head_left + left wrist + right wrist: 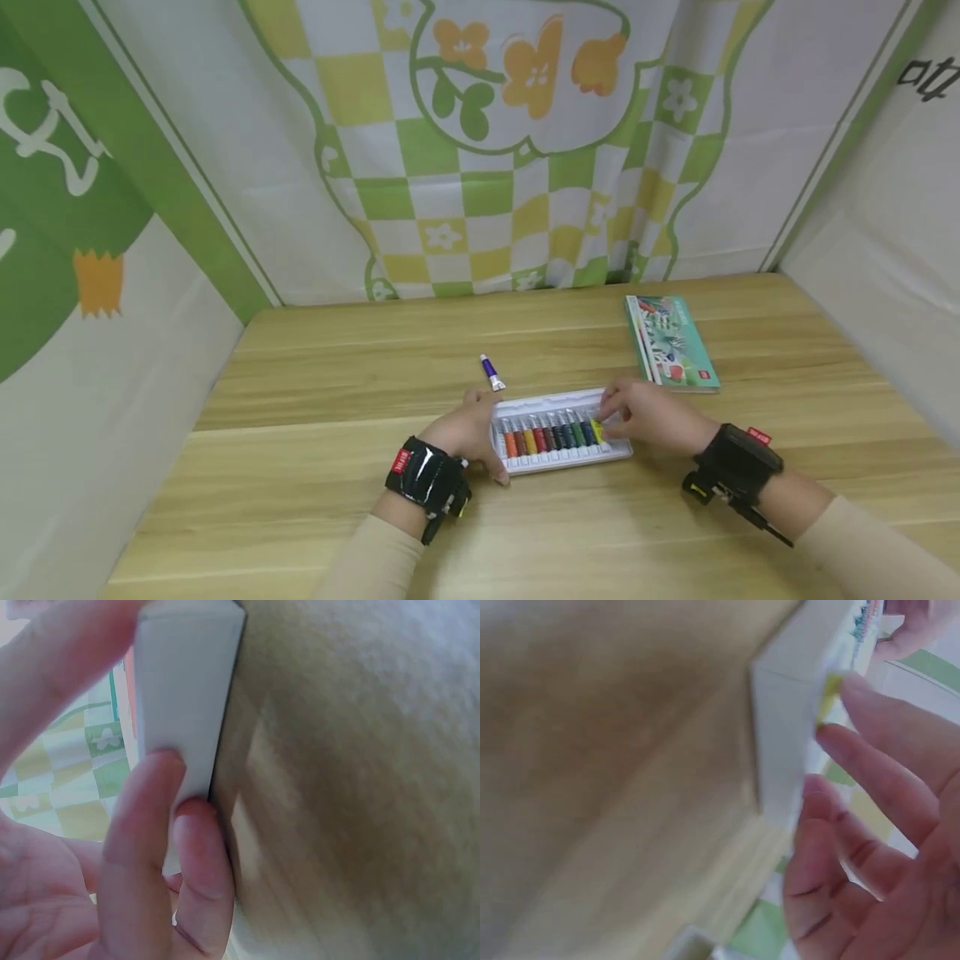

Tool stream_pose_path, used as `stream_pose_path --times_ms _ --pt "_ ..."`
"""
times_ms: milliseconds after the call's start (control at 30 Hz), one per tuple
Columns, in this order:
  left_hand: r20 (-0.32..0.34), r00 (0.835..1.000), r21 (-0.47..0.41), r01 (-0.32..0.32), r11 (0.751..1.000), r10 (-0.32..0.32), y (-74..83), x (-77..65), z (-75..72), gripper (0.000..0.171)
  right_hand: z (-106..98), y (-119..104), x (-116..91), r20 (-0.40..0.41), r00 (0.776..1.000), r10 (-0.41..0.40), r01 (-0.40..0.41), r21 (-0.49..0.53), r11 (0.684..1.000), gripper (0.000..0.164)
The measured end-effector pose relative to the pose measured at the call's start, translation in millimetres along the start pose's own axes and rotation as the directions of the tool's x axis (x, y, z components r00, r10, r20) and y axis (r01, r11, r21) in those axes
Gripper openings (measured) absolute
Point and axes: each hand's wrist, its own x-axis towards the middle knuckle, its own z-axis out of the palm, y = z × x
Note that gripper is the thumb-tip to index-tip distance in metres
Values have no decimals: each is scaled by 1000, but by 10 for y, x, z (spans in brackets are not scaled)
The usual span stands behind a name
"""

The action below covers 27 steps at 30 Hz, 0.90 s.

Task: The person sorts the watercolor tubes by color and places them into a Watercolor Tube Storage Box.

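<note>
yellow tube (pixel 597 431): partly hidden | sleeves (pixel 873 550): cut off | tabletop (pixel 615 802): blurred, wrist views

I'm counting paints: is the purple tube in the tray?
No, the purple tube lies on the table, outside the tray.

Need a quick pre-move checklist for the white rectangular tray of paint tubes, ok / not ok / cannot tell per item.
1. White rectangular tray steadied: ok, left hand grips its left end.
2. Small yellow paint tube held: ok, right hand pinches it at the tray's right end.
3. Yellow tube fully seated: cannot tell, fingers cover part of it.
4. Purple-and-white paint tube in the tray: not ok, it lies on the wood-grain table beyond the tray's left end.
5. Teal printed box apart from the tray: ok, it lies beyond and to the right.
</note>
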Motion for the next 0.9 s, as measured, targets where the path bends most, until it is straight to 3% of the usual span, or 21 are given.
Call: stream_pose_path --times_ms 167,333,533,700,900 --pt "1 1000 -9 -5 1000 5 15 -6 -26 120 -45 -105 72 34 999 18 -15 -79 997 11" --pt "-4 1000 -10 9 1000 -9 26 -14 -36 119 -45 -132 100 52 997 62 -58 -79 995 11" --pt "8 1000 -10 7 1000 -6 6 2 -9 119 -94 -163 158 77 996 49 -42 -89 995 9" --pt "1 1000 -20 11 1000 -11 -21 -7 -6 120 -146 -286 468 71 997 -33 38 -77 996 12" --pt "-17 1000 -9 -7 1000 7 -52 -38 -20 119 -54 -505 989 -12 988 -155 151 -144 978 10"
